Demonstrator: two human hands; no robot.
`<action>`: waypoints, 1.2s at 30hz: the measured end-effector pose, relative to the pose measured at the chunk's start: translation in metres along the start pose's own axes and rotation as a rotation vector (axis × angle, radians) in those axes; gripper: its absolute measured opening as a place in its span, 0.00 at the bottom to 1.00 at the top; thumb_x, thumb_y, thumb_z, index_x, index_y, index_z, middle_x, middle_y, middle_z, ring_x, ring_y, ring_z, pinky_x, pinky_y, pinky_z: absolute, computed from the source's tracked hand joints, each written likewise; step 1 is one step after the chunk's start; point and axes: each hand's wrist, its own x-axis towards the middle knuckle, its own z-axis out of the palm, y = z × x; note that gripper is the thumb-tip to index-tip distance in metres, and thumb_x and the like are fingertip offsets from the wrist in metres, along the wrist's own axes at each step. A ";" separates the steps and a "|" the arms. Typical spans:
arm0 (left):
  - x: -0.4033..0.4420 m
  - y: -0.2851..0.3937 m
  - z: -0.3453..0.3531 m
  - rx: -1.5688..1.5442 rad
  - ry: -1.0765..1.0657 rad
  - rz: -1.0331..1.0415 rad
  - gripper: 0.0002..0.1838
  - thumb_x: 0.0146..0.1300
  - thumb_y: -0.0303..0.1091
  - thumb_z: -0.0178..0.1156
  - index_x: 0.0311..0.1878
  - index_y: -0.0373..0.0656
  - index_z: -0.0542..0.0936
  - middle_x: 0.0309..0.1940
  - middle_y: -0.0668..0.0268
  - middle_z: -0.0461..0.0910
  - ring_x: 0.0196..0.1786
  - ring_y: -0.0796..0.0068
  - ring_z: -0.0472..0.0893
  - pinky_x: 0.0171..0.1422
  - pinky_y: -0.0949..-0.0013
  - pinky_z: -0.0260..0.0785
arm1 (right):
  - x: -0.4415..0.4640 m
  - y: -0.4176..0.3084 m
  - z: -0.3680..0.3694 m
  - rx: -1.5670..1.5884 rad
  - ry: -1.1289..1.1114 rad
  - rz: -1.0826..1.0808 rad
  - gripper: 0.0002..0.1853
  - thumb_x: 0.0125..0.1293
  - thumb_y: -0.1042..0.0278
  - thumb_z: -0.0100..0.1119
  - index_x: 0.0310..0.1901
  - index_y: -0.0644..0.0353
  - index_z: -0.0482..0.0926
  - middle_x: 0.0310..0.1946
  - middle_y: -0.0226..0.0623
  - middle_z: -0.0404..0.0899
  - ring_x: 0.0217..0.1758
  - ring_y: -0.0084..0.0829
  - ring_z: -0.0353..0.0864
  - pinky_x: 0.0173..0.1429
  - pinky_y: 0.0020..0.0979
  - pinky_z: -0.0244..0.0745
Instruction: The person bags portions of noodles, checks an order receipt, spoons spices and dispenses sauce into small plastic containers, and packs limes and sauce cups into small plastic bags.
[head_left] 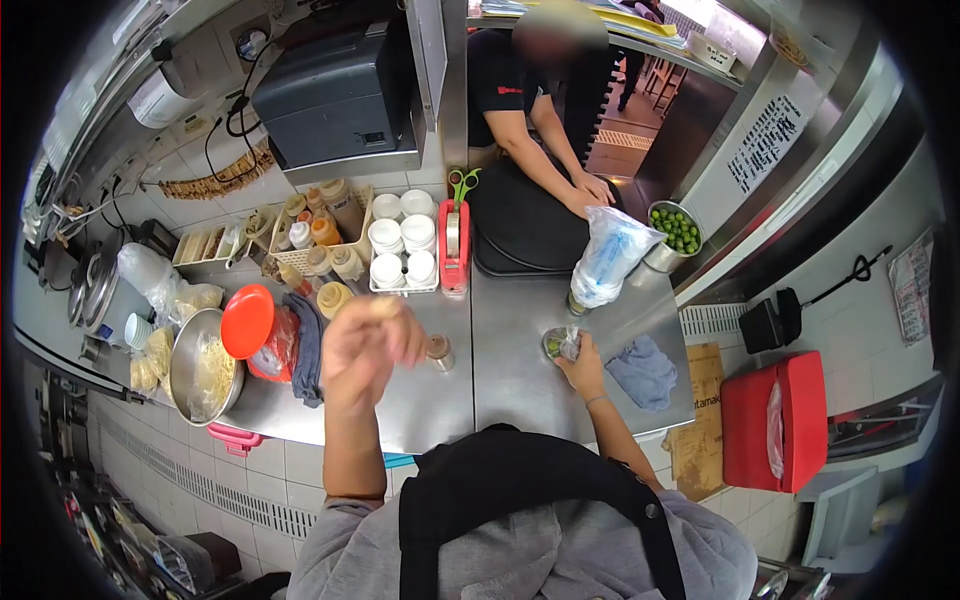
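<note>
My left hand (372, 348) is raised above the front of the steel counter (430, 418), slightly blurred. Its fingers are loosely bent and apart, with nothing visible in them. Beside it on the counter stands a small shaker bottle (439, 352). Over the right half of the counter, my right hand (582, 368) is closed on the gathered top of a small clear plastic bag (554, 345) with something green in it. A crumpled blue-grey cloth (643, 373) lies to the right of that hand. Behind the bag stands a stack wrapped in clear and blue plastic (610, 258).
Across the counter a co-worker's hands (590, 195) rest by a round black lid (530, 215). A pot of green limes (676, 232) stands at the right. White tubs (402, 238), a red tape dispenser (454, 248), sauce bottles (325, 232) and a noodle bowl (207, 365) line the left.
</note>
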 end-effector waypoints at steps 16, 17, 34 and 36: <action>-0.147 -0.127 -0.124 1.597 0.536 -0.661 0.44 0.36 0.46 0.78 0.56 0.35 0.71 0.43 0.51 0.80 0.45 0.57 0.81 0.50 0.63 0.73 | -0.048 0.020 0.020 0.179 0.377 0.020 0.60 0.42 0.70 0.74 0.70 0.67 0.38 0.65 0.61 0.48 0.67 0.57 0.55 0.70 0.42 0.56; -0.147 -0.129 -0.125 1.672 0.522 -0.606 0.41 0.37 0.46 0.77 0.54 0.35 0.73 0.40 0.52 0.81 0.43 0.57 0.82 0.48 0.63 0.74 | -0.053 0.022 0.025 0.155 0.417 -0.023 0.59 0.43 0.70 0.73 0.70 0.67 0.38 0.66 0.61 0.47 0.67 0.57 0.55 0.70 0.42 0.55; 0.010 0.022 -0.126 1.493 0.569 -0.388 0.32 0.44 0.40 0.75 0.51 0.33 0.77 0.37 0.59 0.82 0.39 0.73 0.81 0.46 0.71 0.73 | -0.076 0.026 0.038 -0.016 0.387 -0.064 0.46 0.53 0.66 0.62 0.68 0.72 0.45 0.65 0.63 0.50 0.69 0.58 0.52 0.72 0.45 0.49; 0.025 0.039 -0.152 1.597 0.605 -0.345 0.31 0.45 0.40 0.74 0.50 0.31 0.77 0.37 0.58 0.82 0.40 0.72 0.82 0.46 0.70 0.73 | -0.074 0.025 0.037 -0.033 0.383 -0.064 0.46 0.53 0.66 0.62 0.68 0.72 0.46 0.65 0.63 0.50 0.69 0.58 0.52 0.72 0.45 0.49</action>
